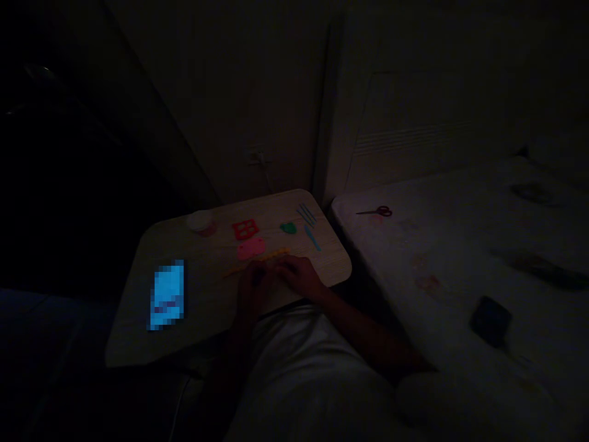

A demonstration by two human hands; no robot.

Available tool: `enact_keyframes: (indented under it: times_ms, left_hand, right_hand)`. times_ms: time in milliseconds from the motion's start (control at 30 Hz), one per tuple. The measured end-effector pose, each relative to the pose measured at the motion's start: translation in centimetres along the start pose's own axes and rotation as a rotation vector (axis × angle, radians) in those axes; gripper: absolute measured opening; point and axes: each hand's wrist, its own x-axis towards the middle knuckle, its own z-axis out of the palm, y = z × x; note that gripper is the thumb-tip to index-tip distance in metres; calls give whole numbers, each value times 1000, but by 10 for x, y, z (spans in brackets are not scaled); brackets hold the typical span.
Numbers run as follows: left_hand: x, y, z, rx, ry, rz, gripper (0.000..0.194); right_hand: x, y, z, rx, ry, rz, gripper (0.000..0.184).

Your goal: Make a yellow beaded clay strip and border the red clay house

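In the dim light my left hand (pixel 254 281) and my right hand (pixel 300 274) are close together at the near edge of a small table. Both have their fingers curled inward; whatever is between them is too dark to make out. A thin orange-yellow strip (pixel 234 271) runs along the tabletop just beyond my hands, with a ridged yellow piece (pixel 278 253) at its right. Past that lie a pink flat piece (pixel 251 248) with a wavy outline and a red frame-like mould (pixel 245 229). A green lump (pixel 288 228) sits farther right.
On the table (pixel 133 331) are a glowing, pixelated screen (pixel 167 294), a white-lidded tub (pixel 201 222), a blue plastic knife-like tool (pixel 312 238) and several thin sticks (pixel 306 215). Scissors (pixel 378 212) and a dark square object (pixel 491 320) lie on the bed (pixel 391 258) at right.
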Motion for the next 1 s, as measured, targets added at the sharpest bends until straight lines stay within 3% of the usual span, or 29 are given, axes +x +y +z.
enact_keyframes:
  times_ms: [167, 500, 733, 1000]
  left_hand:
    - [-1, 4, -1, 10, 3, 8, 13]
    - [-1, -1, 0, -12, -9, -5, 14]
    - [0, 0, 0, -50, -9, 3, 16]
    - [-1, 2, 0, -36, -13, 18, 16]
  right_hand:
    - [0, 1, 0, -58, -1, 3, 27]
    - [2, 4, 1, -20, 37, -111, 17]
    - [2, -1, 0, -18, 47, -188, 21]
    - [1, -1, -1, -7, 55, -178, 24]
